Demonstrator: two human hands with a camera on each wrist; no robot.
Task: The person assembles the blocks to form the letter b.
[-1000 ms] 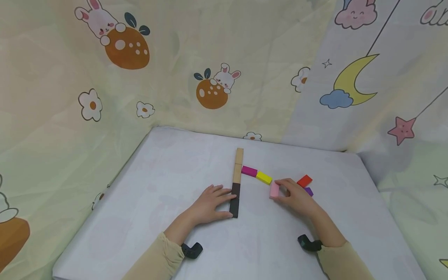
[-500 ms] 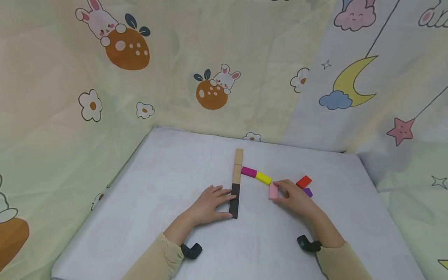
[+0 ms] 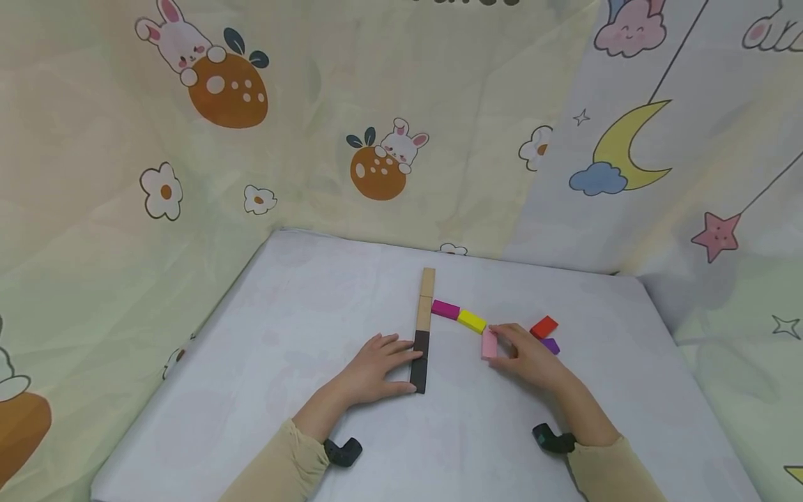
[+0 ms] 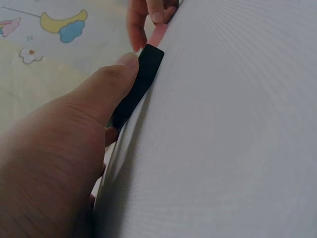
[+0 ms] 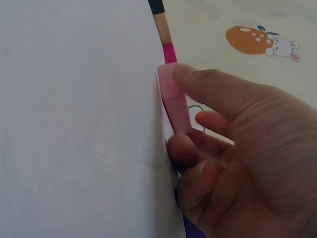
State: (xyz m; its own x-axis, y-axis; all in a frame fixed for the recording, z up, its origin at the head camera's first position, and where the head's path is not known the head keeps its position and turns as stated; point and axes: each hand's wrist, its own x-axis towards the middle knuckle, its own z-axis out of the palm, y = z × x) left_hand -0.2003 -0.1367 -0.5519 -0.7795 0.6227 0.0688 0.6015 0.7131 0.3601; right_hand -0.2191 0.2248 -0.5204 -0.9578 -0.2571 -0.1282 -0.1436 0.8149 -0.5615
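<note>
My right hand pinches a pink block between thumb and fingers, its far end by the near end of the yellow block. A magenta block links the yellow one to the side of a straight row. That row is made of two natural wood blocks and two black blocks. My left hand rests with fingers extended against the left side of the black blocks, thumb at their near end. In the left wrist view the thumb touches a black block.
A red block and a purple block lie just beyond my right hand, the purple one partly hidden by it. The white table meets a printed cloth wall at the back. Black wrist devices sit on both wrists.
Hands and blocks keep nearly the same places. The pink block has at most shifted slightly within my right hand's pinch; the whole head view has drifted a little.
</note>
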